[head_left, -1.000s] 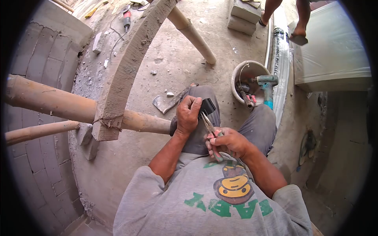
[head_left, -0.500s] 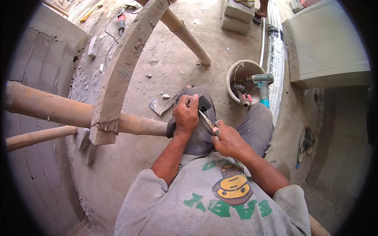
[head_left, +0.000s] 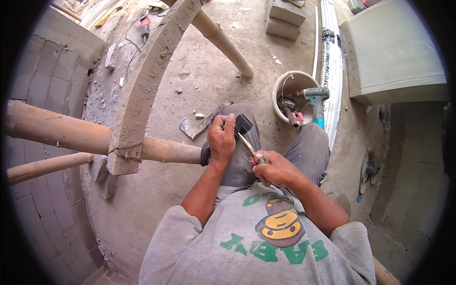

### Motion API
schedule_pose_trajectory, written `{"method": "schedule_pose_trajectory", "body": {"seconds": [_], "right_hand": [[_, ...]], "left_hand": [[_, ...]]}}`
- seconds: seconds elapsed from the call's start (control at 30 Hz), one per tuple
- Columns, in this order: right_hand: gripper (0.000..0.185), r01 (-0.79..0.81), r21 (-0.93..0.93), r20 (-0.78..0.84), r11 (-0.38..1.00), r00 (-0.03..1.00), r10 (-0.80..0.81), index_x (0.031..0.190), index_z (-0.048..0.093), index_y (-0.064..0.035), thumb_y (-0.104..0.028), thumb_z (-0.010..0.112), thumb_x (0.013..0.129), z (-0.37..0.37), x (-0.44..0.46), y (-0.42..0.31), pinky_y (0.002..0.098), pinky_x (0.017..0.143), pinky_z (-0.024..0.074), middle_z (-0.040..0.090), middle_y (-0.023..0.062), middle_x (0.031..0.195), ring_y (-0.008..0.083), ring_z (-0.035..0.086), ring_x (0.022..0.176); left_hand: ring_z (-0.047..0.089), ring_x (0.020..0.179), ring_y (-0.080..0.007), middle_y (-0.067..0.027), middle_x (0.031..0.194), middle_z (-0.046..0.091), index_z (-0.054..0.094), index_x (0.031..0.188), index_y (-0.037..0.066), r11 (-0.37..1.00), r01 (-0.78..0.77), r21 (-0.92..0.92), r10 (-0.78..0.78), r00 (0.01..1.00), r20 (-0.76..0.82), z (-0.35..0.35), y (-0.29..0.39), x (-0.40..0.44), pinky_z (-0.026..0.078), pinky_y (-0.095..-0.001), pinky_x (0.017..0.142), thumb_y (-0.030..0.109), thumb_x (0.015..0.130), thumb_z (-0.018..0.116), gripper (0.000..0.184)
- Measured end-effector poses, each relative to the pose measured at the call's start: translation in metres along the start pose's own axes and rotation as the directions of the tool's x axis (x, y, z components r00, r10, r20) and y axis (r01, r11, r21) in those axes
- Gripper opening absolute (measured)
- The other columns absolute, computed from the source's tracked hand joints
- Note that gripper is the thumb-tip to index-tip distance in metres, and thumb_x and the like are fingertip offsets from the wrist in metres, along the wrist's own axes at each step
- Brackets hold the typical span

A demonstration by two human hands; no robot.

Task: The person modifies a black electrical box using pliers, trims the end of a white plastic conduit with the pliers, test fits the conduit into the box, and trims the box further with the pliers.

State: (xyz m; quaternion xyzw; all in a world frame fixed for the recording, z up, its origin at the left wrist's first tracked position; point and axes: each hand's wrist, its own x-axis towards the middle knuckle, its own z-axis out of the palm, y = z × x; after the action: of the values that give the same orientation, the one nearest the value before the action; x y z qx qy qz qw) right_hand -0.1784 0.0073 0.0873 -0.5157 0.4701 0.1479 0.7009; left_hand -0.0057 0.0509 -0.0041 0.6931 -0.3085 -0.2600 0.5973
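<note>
My left hand (head_left: pixel 222 142) grips a small black box-shaped piece (head_left: pixel 243 124) above my lap, thumb along its side. Its exact kind does not show. In my right hand (head_left: pixel 273 168) is a slim screwdriver-like tool (head_left: pixel 247 145) with a pale metal shaft, fingers closed round its handle. The shaft slants up and left, and its tip meets the lower edge of the black piece. Part of the handle is hidden by my fingers.
Ahead on the right stands a bucket (head_left: pixel 281 84) with tools and a teal drill (head_left: pixel 317 100). White-wrapped pipes (head_left: pixel 331 71) lie beside it. A curved plank (head_left: pixel 145 90) and bamboo poles (head_left: pixel 71 126) cross at left. A grinder (head_left: pixel 145 26) and blocks (head_left: pixel 285 19) lie farther off.
The black piece has tilted slightly in my left hand. My right hand has shifted its fingers on the tool handle. A person's foot at the top right has gone out of view.
</note>
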Motion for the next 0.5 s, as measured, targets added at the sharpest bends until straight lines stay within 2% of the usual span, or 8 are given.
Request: {"method": "schedule_pose_trajectory", "body": {"seconds": [0.03,0.1,0.2,0.3,0.4,0.5], "right_hand": [[0.022,0.109,-0.152,-0.066,0.982,0.991,-0.12,0.101,0.058,-0.001,-0.012,0.062,0.081,-0.002,0.0,0.003,0.0389,0.069,0.0482,0.064,0.0128,0.077,0.0262,0.064,0.074],[0.024,0.276,-0.456,-0.136,0.846,0.918,-0.372,0.103,0.054,0.0023,-0.005,0.056,0.081,-0.007,-0.002,0.011,0.0419,0.067,0.0491,0.066,0.0171,0.081,0.0313,0.066,0.074],[0.025,0.167,-0.668,-0.178,0.725,0.91,-0.374,0.103,0.053,0.005,-0.002,0.054,0.078,-0.019,-0.015,-0.001,0.0522,0.077,0.0482,0.065,0.0269,0.086,0.0456,0.064,0.084],[0.027,0.119,-0.764,-0.155,0.634,0.921,-0.359,0.1,0.056,0.0085,-0.005,0.057,0.076,-0.026,-0.021,-0.016,0.0502,0.082,0.0513,0.067,0.0292,0.092,0.0444,0.066,0.091],[0.027,0.097,-0.82,-0.16,0.564,0.907,-0.389,0.099,0.057,0.0075,-0.006,0.059,0.076,-0.029,-0.018,-0.02,0.0504,0.083,0.0517,0.067,0.0291,0.091,0.0432,0.067,0.09],[0.028,0.052,-0.828,-0.186,0.559,0.914,-0.36,0.1,0.058,0.007,-0.007,0.061,0.076,-0.029,-0.016,-0.027,0.0501,0.083,0.0519,0.067,0.0287,0.092,0.0422,0.067,0.09]], "left_hand": [[0.049,0.061,-0.014,-0.0044,0.064,0.053,0.058,0.078,0.003,1.0,0.004,0.023,-0.004,1.0,-0.002,0.0,0.004,0.0,0.042,-0.0337,0.058,0.032,0.099,0.061,0.036],[0.049,0.061,-0.0142,-0.005,0.064,0.054,0.059,0.079,0.002,0.998,0.019,0.054,-0.019,1.0,-0.003,-0.001,0.009,0.001,0.042,-0.0336,0.059,0.033,0.099,0.061,0.036],[0.051,0.061,-0.0144,-0.0057,0.065,0.056,0.06,0.08,0.002,0.996,0.034,0.079,-0.035,0.999,0.008,0.002,0.012,0.002,0.043,-0.0337,0.059,0.034,0.098,0.062,0.037],[0.052,0.06,-0.0154,-0.006,0.064,0.057,0.061,0.081,0.002,0.992,0.021,0.124,-0.023,1.0,0.016,0.004,0.014,0.002,0.044,-0.0345,0.058,0.035,0.098,0.062,0.037],[0.056,0.059,-0.0182,-0.0079,0.065,0.06,0.061,0.082,0.002,0.984,-0.004,0.176,0.0,1.0,0.022,0.004,0.019,0.001,0.045,-0.0362,0.058,0.036,0.097,0.063,0.037],[0.06,0.06,-0.0216,-0.0109,0.066,0.063,0.062,0.084,0.002,0.979,-0.019,0.205,0.011,0.999,0.039,0.004,0.018,-0.001,0.047,-0.0379,0.059,0.036,0.097,0.063,0.036]]}}
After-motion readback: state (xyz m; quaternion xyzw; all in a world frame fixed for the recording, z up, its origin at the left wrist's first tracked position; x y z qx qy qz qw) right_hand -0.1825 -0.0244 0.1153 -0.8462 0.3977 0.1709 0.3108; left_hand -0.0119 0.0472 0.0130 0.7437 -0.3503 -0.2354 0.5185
